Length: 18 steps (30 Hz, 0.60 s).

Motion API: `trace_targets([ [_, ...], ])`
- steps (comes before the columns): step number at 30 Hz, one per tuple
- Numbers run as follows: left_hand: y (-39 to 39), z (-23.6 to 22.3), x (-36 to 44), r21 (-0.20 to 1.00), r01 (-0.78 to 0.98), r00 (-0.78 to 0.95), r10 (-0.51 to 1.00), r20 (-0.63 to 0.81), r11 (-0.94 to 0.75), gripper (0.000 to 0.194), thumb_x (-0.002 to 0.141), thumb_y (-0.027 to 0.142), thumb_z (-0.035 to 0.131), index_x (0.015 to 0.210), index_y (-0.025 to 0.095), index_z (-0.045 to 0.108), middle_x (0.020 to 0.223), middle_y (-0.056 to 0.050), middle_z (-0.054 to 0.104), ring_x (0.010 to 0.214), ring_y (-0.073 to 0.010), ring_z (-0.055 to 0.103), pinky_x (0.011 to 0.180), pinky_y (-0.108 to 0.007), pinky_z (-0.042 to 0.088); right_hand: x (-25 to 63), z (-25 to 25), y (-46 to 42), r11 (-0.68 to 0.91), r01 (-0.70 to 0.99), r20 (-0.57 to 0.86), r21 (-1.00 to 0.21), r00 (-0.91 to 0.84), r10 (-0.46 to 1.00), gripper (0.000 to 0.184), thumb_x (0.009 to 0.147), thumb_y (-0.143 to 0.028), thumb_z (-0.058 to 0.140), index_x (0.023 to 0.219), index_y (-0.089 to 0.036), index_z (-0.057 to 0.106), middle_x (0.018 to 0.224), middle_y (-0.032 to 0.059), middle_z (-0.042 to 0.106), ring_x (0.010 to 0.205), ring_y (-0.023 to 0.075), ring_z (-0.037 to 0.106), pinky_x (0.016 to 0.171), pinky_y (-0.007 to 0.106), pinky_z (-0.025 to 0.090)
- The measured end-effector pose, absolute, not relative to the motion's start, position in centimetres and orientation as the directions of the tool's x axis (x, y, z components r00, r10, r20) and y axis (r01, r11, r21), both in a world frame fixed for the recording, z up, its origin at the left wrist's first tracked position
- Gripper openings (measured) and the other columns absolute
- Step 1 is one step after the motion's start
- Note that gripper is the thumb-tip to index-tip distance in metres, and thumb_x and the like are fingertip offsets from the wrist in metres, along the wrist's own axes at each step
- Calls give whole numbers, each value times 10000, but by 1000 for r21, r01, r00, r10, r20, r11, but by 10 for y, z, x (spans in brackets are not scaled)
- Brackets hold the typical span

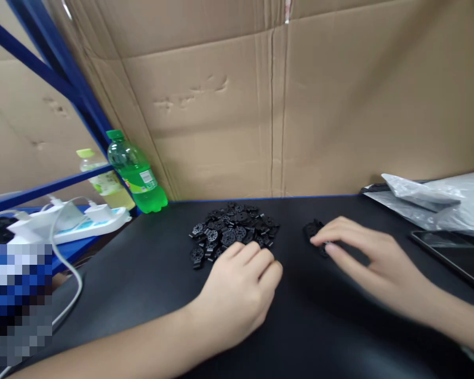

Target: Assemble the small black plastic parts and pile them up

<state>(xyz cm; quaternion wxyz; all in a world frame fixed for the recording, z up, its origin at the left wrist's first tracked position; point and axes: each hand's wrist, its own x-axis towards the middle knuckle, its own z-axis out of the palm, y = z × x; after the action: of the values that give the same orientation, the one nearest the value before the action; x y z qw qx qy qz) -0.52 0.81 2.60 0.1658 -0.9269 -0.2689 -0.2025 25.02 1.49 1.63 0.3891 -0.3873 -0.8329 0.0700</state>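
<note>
A heap of small black plastic parts (231,229), with round perforated discs and short tabs, lies on the black tabletop. My left hand (243,295) is at the heap's near edge, its fingers curled under; whatever they grip is hidden by the back of the hand. To the right, my right hand (367,258) reaches in, slightly blurred. Its thumb and forefinger close round a black plastic part (324,251), beside a smaller group of black parts (311,229) partly covered by the fingers.
A green soda bottle (140,181) and a pale yellow drink bottle (106,181) stand at the back left, near a white power strip (98,223) with cables. At right lie a phone-like dark slab (454,258) and clear plastic bags (450,202). Cardboard (221,121) walls the back.
</note>
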Motion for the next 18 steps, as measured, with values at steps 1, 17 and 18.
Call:
trace_targets([
  [1,14,34,-9,-206,621,751,499,434,-756,185,896,93,511,923,124,691,812,-90,673,728,-253,583,633,-383,463,243,13,9,702,554,553,-447,-446,704,183,963,-170,487,1032,-263,628,971,31,669,927,184,630,818,317,495],
  [17,41,59,-65,-179,510,860,502,94,-841,275,937,148,574,1167,255,680,1065,-84,602,935,-232,543,794,-349,420,219,-16,-5,639,509,228,-577,-652,724,201,971,-253,445,1074,-282,616,1050,70,663,1019,248,622,895,371,533],
  [18,41,56,-64,-220,496,868,486,102,-840,272,945,137,562,1146,267,691,1056,-80,602,926,-231,543,771,-343,410,219,-16,-5,638,504,227,-582,-653,723,200,973,-254,443,1067,-282,617,1040,69,665,999,245,628,881,367,535],
])
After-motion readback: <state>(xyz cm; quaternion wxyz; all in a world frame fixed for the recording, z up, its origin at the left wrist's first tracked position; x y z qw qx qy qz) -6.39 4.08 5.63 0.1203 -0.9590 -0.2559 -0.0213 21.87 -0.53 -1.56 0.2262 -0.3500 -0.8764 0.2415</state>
